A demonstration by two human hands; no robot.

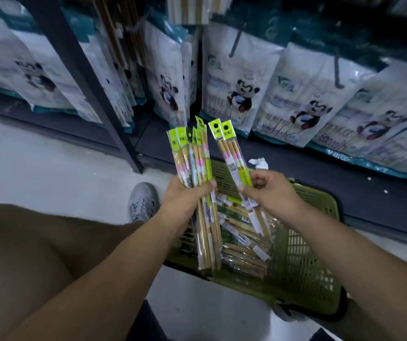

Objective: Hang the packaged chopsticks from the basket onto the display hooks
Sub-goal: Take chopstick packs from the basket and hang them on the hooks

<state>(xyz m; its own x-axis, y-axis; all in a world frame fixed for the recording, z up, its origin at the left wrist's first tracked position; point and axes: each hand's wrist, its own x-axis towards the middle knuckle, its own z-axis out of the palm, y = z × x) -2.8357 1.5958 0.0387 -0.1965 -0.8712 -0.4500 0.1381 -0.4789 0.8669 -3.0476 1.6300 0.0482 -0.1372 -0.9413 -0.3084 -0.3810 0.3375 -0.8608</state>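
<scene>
The person crouched in front of the low shelving, both bare arms stretched out over a green plastic basket [303,264] on the floor. The left hand [185,195] had its fingers curled tight round a bundle of chopstick packs [192,153], gripping it at about mid-length. The lime-green header cards fanned out above the fist, and the bamboo ends hung down below it over the basket's near-left side.

The right hand [271,190] pinched two more packs [232,156] between thumb and curled fingers, also near the middle. Their headers stood up and leaned a little left, just beside the bundle's fan but apart from it. Their lower ends ran down past the wrist toward the basket.

More chopstick packs [244,244] lay in a loose heap inside the basket, below and between the two hands. Behind it, panda-printed bags [241,94] leaned in a row along the bottom shelf, with a crumpled white scrap [259,163] on the shelf edge. A grey shoe [143,200] rested on the pale floor left of the basket.
</scene>
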